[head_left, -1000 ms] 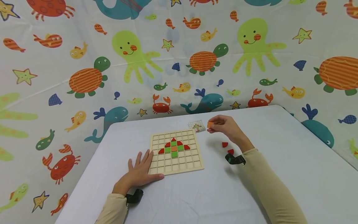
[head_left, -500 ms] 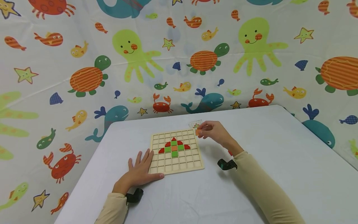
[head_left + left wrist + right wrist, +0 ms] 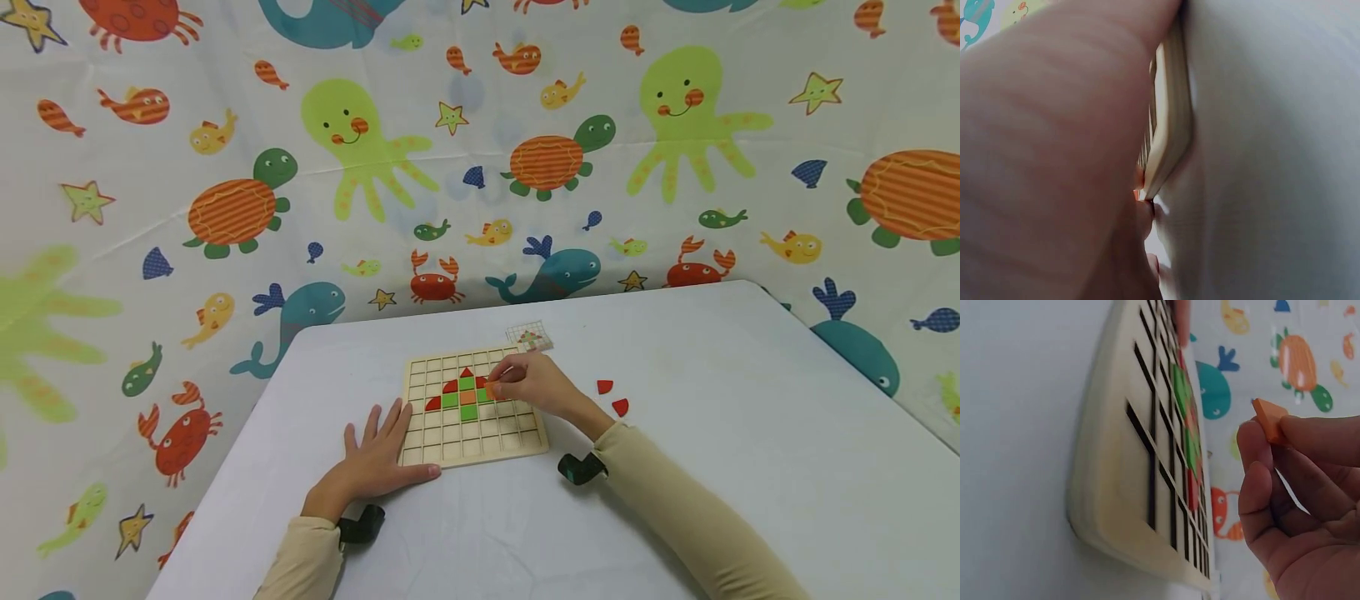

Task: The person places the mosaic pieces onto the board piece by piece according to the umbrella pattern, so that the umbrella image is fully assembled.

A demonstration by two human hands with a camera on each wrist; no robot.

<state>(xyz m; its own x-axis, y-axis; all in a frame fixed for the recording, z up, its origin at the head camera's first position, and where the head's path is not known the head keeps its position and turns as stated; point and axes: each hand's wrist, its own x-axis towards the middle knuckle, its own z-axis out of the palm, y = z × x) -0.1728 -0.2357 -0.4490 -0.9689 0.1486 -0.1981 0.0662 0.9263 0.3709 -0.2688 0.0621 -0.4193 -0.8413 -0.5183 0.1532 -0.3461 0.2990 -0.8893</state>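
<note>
A wooden grid board (image 3: 510,442) lies on the white table, bearing a pattern of red, green and orange tiles. The orange square (image 3: 468,397) sits mid-pattern, and a red triangle (image 3: 467,373) tops it. My left hand (image 3: 372,465) rests with spread fingers along the board's left edge and near corner. Over the pattern's right side, my right hand (image 3: 534,385) pinches another orange square tile (image 3: 1269,420) between thumb and fingers. The right wrist view shows this tile held tilted, apart from the board. Part of the pattern is hidden behind the right hand.
A small printed card (image 3: 529,334) with a gridded picture lies beyond the board's far right corner. Two red quarter-round tiles (image 3: 604,387) lie on the table to the right. Behind the table (image 3: 712,358) hangs a sea-animal curtain (image 3: 465,100).
My right hand has carried the orange tile leftward and nearer, from beside the card to over the board, uncovering the red tiles and card. My left hand stays in place.
</note>
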